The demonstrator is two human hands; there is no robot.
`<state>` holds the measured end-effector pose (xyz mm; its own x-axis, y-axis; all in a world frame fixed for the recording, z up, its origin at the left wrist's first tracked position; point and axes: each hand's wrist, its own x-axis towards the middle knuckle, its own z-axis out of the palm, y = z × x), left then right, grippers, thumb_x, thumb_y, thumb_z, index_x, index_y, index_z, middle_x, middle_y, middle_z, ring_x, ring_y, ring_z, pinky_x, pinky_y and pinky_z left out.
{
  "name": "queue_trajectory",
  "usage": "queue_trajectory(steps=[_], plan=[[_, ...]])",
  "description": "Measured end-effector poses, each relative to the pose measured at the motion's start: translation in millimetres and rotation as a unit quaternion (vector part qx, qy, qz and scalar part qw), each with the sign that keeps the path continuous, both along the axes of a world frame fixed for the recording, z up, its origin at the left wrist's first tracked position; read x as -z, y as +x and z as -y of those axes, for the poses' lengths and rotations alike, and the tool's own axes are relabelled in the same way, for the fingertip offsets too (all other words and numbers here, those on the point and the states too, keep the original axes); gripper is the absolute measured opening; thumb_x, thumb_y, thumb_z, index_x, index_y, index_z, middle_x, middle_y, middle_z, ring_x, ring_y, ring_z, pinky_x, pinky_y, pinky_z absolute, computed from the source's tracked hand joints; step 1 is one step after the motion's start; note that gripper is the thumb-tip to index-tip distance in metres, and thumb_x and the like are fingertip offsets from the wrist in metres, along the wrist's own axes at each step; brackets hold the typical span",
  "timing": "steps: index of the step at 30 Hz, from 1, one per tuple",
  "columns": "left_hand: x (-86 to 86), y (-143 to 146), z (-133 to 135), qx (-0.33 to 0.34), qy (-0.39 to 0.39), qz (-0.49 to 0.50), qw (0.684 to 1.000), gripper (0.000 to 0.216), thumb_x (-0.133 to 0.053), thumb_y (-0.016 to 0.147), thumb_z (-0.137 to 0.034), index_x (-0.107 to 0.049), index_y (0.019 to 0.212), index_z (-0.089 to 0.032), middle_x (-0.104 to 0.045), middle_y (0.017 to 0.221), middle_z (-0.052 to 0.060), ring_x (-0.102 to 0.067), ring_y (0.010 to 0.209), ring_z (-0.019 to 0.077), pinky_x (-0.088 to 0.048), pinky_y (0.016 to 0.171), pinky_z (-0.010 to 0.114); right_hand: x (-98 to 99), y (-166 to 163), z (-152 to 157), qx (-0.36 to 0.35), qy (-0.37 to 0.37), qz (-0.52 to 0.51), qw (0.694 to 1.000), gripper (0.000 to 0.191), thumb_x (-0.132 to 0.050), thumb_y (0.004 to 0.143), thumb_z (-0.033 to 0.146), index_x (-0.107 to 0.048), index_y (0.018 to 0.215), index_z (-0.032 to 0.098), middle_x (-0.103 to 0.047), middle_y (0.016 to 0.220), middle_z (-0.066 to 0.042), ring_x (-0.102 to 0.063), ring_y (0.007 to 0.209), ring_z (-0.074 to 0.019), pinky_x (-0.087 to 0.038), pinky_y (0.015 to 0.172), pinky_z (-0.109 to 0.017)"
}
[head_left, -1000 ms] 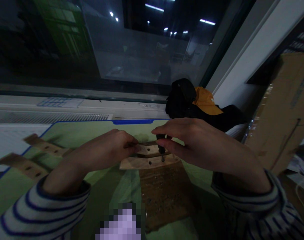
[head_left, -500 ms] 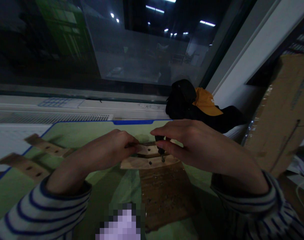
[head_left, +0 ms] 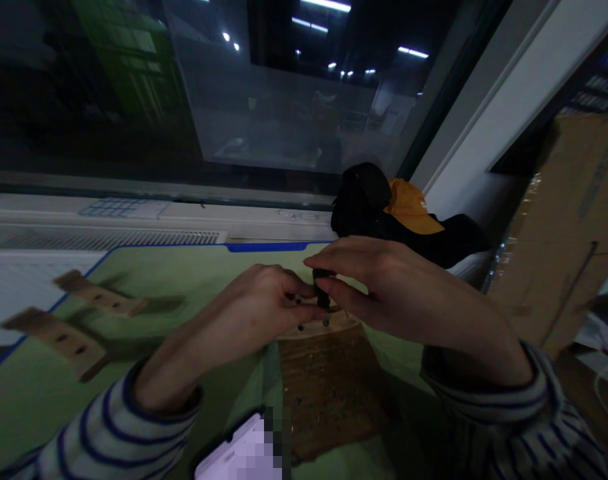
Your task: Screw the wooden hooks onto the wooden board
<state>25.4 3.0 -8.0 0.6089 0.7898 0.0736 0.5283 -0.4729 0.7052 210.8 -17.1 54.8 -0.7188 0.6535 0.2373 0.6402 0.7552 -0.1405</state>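
Note:
My right hand (head_left: 384,293) pinches a small black screwdriver (head_left: 323,293) that stands upright over a light wooden piece (head_left: 341,323) with holes. My left hand (head_left: 257,313) is closed beside the tool, its fingertips touching the screwdriver and covering most of that wooden piece. A darker perforated wooden board (head_left: 329,387) lies under the piece on the green mat (head_left: 184,280). Both sleeves are striped.
Two wooden strips with holes (head_left: 101,295) (head_left: 54,333) lie at the mat's left. A black bag with an orange cap (head_left: 409,203) sits behind the hands. A cardboard box (head_left: 569,227) leans at the right. A window and a vent sill run along the back.
My left hand has slid right along the wooden piece until its fingertips meet the screwdriver. The right hand stays in place on the tool.

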Motion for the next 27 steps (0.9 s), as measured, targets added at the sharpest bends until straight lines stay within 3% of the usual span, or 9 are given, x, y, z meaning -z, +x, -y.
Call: queue_trajectory(steps=[6,14,20,27], plan=[[4.6,8.0,2.1,-0.036,0.043,0.035,0.998,0.027,-0.061,0.077,-0.044,-0.07,0.072,-0.019,-0.068,0.063,-0.002,-0.057,0.053,0.0106,-0.037,0.05,0.023,-1.2,-0.9,-0.1,-0.009,-0.008,-0.016,1.0,0.021,-0.047,0.087,0.014,-0.063,0.102,0.014,-0.064,0.093,-0.006,-0.058,0.086,-0.0155,-0.044,0.076,-0.029],[10.0,8.6,1.1,-0.012,-0.005,0.053,0.999,0.019,-0.057,0.081,-0.034,-0.069,0.079,-0.02,-0.07,0.071,-0.003,-0.06,0.061,0.0115,-0.04,0.055,0.022,-2.0,0.8,1.4,-0.001,-0.02,-0.003,1.0,0.022,-0.048,0.089,0.019,-0.063,0.103,0.014,-0.064,0.089,-0.005,-0.057,0.081,-0.0146,-0.042,0.07,-0.028],[3.4,8.0,2.7,-0.005,-0.011,0.051,0.999,0.017,-0.057,0.08,-0.03,-0.068,0.077,-0.018,-0.068,0.07,-0.003,-0.058,0.062,0.0112,-0.04,0.054,0.021,-1.5,0.3,0.7,-0.006,-0.015,-0.001,1.0,0.019,-0.05,0.088,0.021,-0.063,0.1,0.014,-0.064,0.087,-0.004,-0.057,0.08,-0.0145,-0.042,0.071,-0.028],[5.3,7.8,3.7,0.003,-0.015,0.049,0.999,0.019,-0.054,0.082,-0.03,-0.068,0.078,-0.019,-0.069,0.072,-0.003,-0.06,0.064,0.0119,-0.04,0.057,0.022,-2.0,-1.2,3.0,-0.025,-0.026,-0.021,0.999,0.024,-0.051,0.086,0.013,-0.061,0.107,0.016,-0.064,0.104,-0.006,-0.058,0.092,-0.0166,-0.043,0.081,-0.03]])
